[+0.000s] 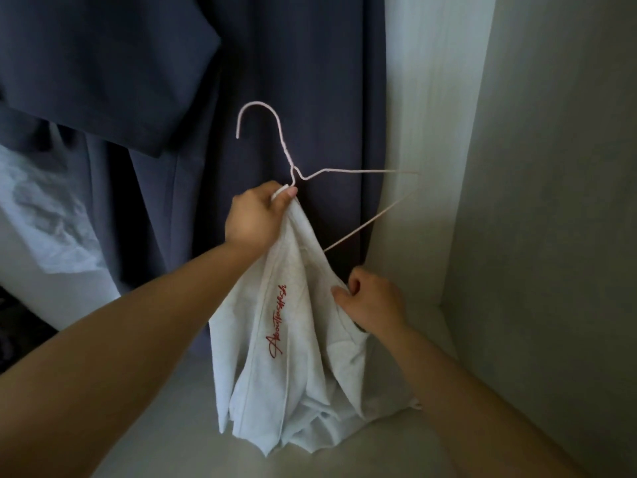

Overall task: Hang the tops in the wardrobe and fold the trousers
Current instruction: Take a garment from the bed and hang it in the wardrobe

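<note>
Head view, from the left: blue clothes already hang inside the wardrobe, filling the left and middle of the frame, with something pale behind them that I cannot identify. That part of the job looks done. The rail is out of view.

The left arm reaches up and forward from the lower left. The left hand is curled round the base of the hanger just below its twisted neck, bunching the top's collar against the wire. The hook points up and left, free of any rail.

The white top, with red script down its front, droops from that grip, and its hem rests crumpled on the wardrobe floor. It is only half dressed: the hanger's right shoulder and lower bar stick out bare to the right.

The right hand comes in from the lower right, lower than the left, and pinches the top's edge between thumb and fingers. It looks set to draw the cloth over the bare shoulder.

The wall closes the right side.

Left to do, by my reading: finish dressing the hanger, hook it up, then fold the trousers, which are not in sight.
</note>
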The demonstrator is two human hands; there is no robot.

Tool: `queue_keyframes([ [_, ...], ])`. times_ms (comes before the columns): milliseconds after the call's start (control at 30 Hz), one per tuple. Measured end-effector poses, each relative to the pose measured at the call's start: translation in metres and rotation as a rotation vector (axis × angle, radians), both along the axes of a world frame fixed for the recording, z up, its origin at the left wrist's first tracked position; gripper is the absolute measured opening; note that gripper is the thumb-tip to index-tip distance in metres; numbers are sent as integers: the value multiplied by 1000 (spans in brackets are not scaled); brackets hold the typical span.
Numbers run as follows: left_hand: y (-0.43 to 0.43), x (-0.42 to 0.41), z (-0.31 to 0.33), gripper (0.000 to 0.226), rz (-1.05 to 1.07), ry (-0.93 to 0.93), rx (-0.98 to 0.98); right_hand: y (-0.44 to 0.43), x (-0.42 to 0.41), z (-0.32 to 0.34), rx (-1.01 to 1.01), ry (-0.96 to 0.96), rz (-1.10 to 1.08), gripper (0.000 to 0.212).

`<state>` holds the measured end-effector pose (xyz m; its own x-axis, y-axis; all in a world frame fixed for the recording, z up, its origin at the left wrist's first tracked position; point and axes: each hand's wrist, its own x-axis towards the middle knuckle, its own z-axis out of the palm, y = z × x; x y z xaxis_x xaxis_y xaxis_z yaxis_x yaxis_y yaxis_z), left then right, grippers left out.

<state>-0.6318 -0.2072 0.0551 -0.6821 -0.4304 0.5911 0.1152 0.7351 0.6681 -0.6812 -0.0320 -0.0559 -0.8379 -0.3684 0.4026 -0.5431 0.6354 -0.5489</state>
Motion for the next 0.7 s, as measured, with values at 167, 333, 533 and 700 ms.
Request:
queue_keyframes([
  [167,-11,1,-2,33,63,66,-8,17,-9,9,131,-588,220,37],
  [333,-20,2,-3,31,86,120,-30,37,-9,12,-60,-963,246,38],
  [533,-24,2,-6,27,54,175,-58,30,-5,19,-70,-1004,237,8],
  [700,-32,10,-11,31,50,220,-190,31,-28,9,-1074,-1220,23,17],
])
